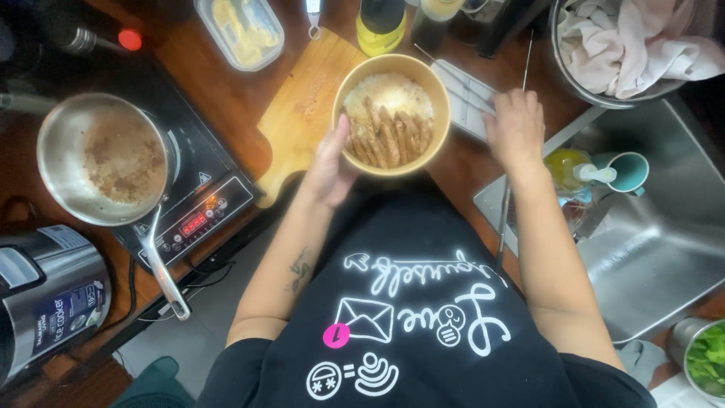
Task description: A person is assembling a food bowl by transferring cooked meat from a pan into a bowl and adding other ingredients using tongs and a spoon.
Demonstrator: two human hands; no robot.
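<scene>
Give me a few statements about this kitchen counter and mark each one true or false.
1. The left hand holds the tan bowl by its side. True.
2. The bowl is empty. False: it holds rice with brown strips on top.
3. The right hand rests on the pan handle. False: it lies beside the bowl, on a pale flat thing; the pan sits apart on the cooktop.
4. The bowl is over a wooden cutting board. True.
5. A cloth fills the metal pot by the sink. True.

A black short-sleeved shirt (423, 332) with white drawings, a pink dot, and a small forearm tattoo (300, 270)
</scene>
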